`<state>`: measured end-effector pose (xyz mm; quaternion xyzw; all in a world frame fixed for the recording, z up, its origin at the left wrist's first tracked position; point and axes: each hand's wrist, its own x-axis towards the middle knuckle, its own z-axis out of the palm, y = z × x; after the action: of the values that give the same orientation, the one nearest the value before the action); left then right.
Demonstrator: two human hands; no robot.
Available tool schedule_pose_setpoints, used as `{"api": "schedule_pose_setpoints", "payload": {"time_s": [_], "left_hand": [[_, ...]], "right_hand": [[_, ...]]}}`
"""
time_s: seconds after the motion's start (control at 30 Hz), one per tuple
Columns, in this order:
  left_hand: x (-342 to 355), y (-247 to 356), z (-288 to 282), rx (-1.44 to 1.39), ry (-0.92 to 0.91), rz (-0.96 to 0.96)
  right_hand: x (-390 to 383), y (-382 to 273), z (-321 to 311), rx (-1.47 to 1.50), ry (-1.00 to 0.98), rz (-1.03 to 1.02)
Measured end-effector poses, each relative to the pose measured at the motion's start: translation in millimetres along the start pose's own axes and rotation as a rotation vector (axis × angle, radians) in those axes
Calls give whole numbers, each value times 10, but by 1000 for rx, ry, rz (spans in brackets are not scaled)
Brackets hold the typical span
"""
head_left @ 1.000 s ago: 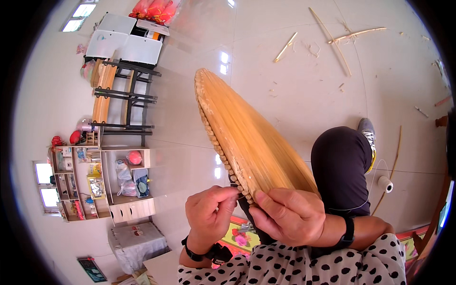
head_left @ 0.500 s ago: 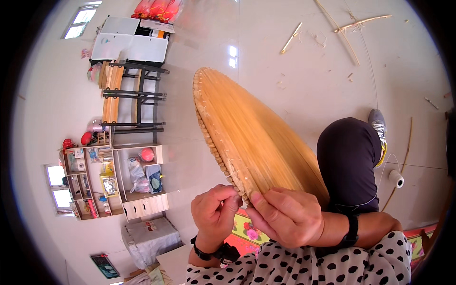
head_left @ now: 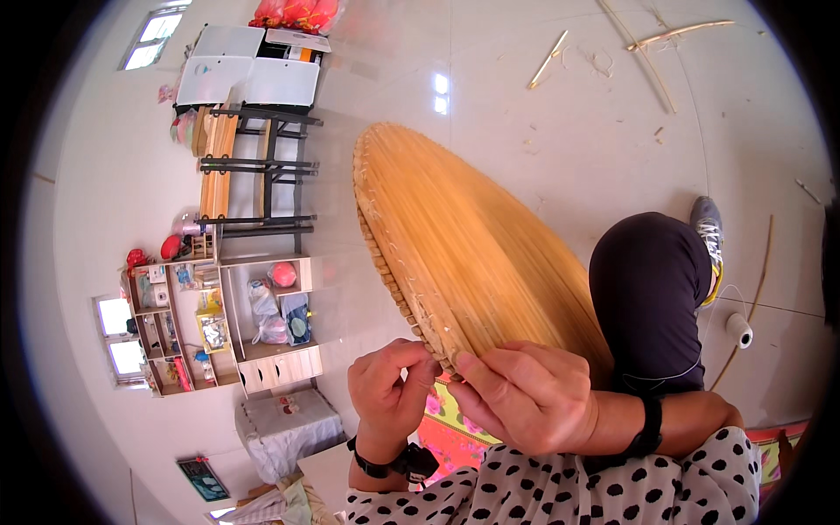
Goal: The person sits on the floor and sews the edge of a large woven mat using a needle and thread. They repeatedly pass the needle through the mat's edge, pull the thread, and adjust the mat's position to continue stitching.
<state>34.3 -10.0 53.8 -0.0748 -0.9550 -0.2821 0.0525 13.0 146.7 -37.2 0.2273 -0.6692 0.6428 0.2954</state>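
Note:
A large tan cone-shaped hat (head_left: 472,236) of lengthwise leaf strips leans away from me, its edge bound with a knobbly rim and light stitches along it. At the near end of that rim, my right hand (head_left: 538,398) grips the edge, thumb on top and fingers bent. Close beside it, my left hand (head_left: 389,385) is closed in a pinch against the rim's outer side. Whatever lies between the left fingertips is too small and hidden to make out. White thread (head_left: 665,378) crosses my dark-trousered knee, near a white thread spool (head_left: 739,331) on the floor.
Thin sticks (head_left: 678,35) and scraps lie on the pale tiled floor at the far right. Along the left wall stand an open shelf unit (head_left: 276,372), folded black-legged tables (head_left: 267,166) and a covered grey box (head_left: 289,429). Floral cloth (head_left: 451,433) shows beneath my hands.
The surroundings have shifted slightly to the right in view. The hat is tilted a little differently, while both hands stay at nearly the same spot on its rim.

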Motion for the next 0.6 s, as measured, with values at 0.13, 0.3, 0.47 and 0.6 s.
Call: {"api": "schedule_pose_setpoints", "payload": {"time_s": [0.13,0.3,0.47,0.6], "left_hand": [[26,17,-14,12,-17,6],[-11,-3,-39,-1,-15,19],[-16,18,-4,-50,1,-56],[-9,32,31,-115,34,-100]], "right_hand": [[18,1,-23,-17,-15,15],[33,-29,-60,-14,-82,22],[42,-25,-77,-55,-90,14],[39,-22,-71,-54,-80,-5]]}}
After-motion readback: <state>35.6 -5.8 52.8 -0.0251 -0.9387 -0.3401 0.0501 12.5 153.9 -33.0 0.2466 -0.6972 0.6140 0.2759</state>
